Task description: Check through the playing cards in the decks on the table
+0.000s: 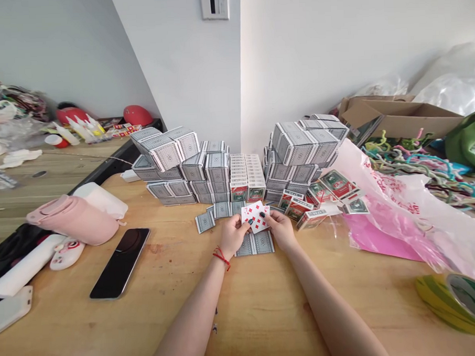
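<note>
head | left hand [232,235], right hand [281,229]: grip closed on one card fan [256,217] | two decks [264,243] below

A small, informal packing or hand-assembly workroom. A pale wooden surface [266,302] runs into a plain white wall corner. There, wrapped bricks of card packs [206,171] are piled in rows, with single red-and-green card boxes [320,192] and loose playing cards [255,217] in front. Supplies crowd the edges: an open cardboard box [400,116], a pink-and-white plastic bag [384,213], a tangle of coloured cords [421,162], a roll of green tape [459,299], and small glue bottles [80,130] on a second surface [44,176] at the left. A phone [120,263] lies nearby.
</note>
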Motion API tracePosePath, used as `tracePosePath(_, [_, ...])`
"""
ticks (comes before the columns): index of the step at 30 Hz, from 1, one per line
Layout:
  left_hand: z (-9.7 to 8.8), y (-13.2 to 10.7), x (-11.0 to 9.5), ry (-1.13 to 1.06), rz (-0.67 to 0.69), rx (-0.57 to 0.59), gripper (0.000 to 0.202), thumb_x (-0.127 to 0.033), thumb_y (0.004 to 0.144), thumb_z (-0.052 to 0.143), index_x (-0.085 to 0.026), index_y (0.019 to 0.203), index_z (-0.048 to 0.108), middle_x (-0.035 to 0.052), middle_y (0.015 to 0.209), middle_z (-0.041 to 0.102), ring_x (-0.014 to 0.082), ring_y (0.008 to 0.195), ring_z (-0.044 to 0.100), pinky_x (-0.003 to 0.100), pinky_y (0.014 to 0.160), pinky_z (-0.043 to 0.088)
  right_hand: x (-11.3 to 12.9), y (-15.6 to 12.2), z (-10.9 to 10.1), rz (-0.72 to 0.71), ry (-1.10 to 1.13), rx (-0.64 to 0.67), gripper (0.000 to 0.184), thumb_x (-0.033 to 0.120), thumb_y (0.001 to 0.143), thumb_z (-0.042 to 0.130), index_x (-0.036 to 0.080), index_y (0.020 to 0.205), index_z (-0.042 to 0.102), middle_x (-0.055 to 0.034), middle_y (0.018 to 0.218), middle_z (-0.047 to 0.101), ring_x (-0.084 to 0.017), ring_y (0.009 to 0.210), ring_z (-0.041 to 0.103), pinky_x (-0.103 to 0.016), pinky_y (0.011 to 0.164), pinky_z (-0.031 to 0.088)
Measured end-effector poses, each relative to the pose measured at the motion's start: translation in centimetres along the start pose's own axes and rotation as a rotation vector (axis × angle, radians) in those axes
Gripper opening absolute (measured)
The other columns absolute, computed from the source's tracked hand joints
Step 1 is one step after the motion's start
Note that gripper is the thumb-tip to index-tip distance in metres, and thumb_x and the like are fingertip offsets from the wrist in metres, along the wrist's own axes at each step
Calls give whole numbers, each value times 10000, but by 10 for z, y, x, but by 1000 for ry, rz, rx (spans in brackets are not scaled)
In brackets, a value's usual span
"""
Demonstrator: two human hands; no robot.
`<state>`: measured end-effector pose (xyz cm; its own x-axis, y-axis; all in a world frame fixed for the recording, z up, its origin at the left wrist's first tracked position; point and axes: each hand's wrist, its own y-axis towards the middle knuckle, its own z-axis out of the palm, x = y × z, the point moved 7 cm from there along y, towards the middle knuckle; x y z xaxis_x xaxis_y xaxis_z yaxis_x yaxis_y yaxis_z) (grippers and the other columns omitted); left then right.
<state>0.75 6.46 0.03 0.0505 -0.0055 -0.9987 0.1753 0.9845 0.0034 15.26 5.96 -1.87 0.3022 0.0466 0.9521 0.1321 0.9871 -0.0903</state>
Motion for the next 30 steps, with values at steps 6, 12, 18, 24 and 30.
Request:
tracePosePath(6, [-5,0,0,18,52,-75,326,-320,743,560,-166,1031,549,60,829,660,148,650,632,247,551,515,3,0,-3,-9,-34,-36,296,429,597,709,170,712,622,-10,655,644,-141,566,553,-274,554,457])
tracePosePath(12, [-10,-1,-6,82,134,-136,386,-265,753,546,-203,1134,532,31,782,636,128,637,624,250,603,533,3,0,-2,-34,-90,-15,299,439,589,710,170,655,597,3,606,628,-120,522,523,-243,522,414])
tracePosePath(18, [-14,0,-4,94,101,-184,296,-257,738,566,-181,1023,554,42,787,658,148,673,631,259,593,529,3,1,-1,-44,-111,25,295,447,602,699,179,649,585,-3,624,634,-128,544,533,-246,533,422])
tracePosePath(24, [-20,1,-3,123,97,-251,160,-262,703,605,-158,820,572,47,761,658,151,702,629,254,629,505,3,1,1,-35,-122,48,313,459,604,691,189,748,619,-21,669,659,-178,627,592,-295,589,480])
tracePosePath(30, [-20,2,-1,120,109,-238,187,-287,721,594,-156,855,583,61,798,657,153,731,629,236,604,510,1,1,4,-35,-86,63,372,431,640,659,206,931,608,-30,835,674,-191,727,617,-324,678,498])
